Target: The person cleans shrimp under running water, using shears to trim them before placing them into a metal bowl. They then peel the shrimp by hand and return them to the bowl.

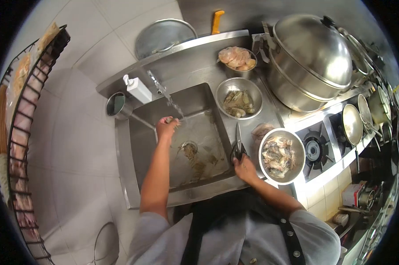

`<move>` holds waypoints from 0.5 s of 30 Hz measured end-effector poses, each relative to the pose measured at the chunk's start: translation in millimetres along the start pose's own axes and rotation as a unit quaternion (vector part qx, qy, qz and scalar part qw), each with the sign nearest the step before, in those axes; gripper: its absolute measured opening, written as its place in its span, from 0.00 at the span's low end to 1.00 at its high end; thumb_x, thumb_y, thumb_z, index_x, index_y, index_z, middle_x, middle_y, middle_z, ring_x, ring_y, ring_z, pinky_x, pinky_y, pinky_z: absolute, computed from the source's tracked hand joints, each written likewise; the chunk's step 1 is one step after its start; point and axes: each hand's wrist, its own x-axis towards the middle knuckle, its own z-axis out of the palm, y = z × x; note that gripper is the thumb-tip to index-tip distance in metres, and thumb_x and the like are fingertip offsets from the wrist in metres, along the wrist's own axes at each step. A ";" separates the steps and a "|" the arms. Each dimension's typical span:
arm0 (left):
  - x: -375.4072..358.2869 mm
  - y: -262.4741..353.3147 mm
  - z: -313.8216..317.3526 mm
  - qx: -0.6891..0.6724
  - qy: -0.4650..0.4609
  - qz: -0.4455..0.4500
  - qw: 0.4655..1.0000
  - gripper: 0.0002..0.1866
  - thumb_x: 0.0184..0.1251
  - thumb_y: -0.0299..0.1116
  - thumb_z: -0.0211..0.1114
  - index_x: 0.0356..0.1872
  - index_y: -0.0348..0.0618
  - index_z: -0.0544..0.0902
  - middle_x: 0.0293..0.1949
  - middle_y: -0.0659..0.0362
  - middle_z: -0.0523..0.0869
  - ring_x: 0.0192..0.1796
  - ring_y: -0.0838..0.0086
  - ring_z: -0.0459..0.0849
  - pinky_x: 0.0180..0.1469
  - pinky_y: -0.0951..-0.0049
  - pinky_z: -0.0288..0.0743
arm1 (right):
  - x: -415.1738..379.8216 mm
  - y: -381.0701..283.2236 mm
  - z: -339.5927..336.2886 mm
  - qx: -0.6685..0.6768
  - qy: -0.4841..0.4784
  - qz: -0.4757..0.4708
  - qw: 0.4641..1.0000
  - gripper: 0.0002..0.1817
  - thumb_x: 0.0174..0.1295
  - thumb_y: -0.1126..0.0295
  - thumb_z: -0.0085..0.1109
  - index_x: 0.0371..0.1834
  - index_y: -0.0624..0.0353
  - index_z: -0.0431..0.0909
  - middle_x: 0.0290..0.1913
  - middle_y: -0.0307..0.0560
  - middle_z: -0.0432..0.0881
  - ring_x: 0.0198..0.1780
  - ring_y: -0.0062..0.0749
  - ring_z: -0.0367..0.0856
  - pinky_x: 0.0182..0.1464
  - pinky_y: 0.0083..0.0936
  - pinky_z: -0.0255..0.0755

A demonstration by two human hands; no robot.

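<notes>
My left hand [166,127] is over the steel sink [144,154], beside the stream of running water [172,99]. Its fingers are closed round something small, perhaps a shrimp, too small to make out surely. On the sink's right rim, my right hand [245,168] is closed on the black handles of scissors [239,143], whose blades point away from me. A steel bowl of shellfish pieces [278,157] stands to the right of that hand. Behind it, another steel bowl [238,98] holds greenish shrimp. Debris [192,152] lies round the sink drain.
A bowl of pale meat [238,58] stands at the back, left of a large lidded steamer [312,57]. The gas burner [313,150] is at the right. A white bottle [139,90] and a steel cup [118,106] flank the sink's far left corner.
</notes>
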 end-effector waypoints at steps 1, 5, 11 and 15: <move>13.1 4.0 3.2 -0.019 -0.011 -0.005 1.000 0.16 0.54 0.33 0.72 0.43 0.43 0.80 0.34 0.62 0.82 0.31 0.79 0.78 0.28 0.78 0.68 | -0.2 6.6 5.8 -0.027 0.007 0.008 1.000 0.27 0.64 0.58 0.52 0.51 0.76 0.67 0.47 0.74 0.74 0.52 0.66 0.74 0.55 0.47 0.68; 52.6 28.7 17.8 -0.032 -0.033 0.004 0.999 0.16 0.62 0.39 0.68 0.48 0.46 0.80 0.39 0.63 0.84 0.32 0.80 0.78 0.29 0.79 0.69 | -11.6 1.4 5.0 -0.146 0.045 -0.043 0.987 0.36 0.63 0.59 0.53 0.63 0.81 0.54 0.57 0.75 0.69 0.59 0.65 0.69 0.62 0.44 0.65; 118.8 22.6 21.7 -0.024 -0.044 0.012 0.999 0.20 0.64 0.43 0.66 0.54 0.47 0.79 0.40 0.63 0.84 0.36 0.79 0.80 0.29 0.77 0.74 | 7.3 -86.0 -23.9 -0.046 -0.007 -0.255 0.966 0.19 0.61 0.64 0.57 0.48 0.68 0.74 0.44 0.63 0.77 0.49 0.57 0.76 0.49 0.44 0.73; 120.8 22.6 19.7 -0.113 -0.085 0.013 0.990 0.20 0.66 0.42 0.64 0.54 0.44 0.78 0.38 0.64 0.83 0.34 0.80 0.79 0.29 0.78 0.74 | 99.8 -151.3 20.3 0.025 0.044 -0.364 0.930 0.12 0.61 0.68 0.56 0.44 0.63 0.77 0.39 0.61 0.77 0.43 0.57 0.76 0.45 0.45 0.72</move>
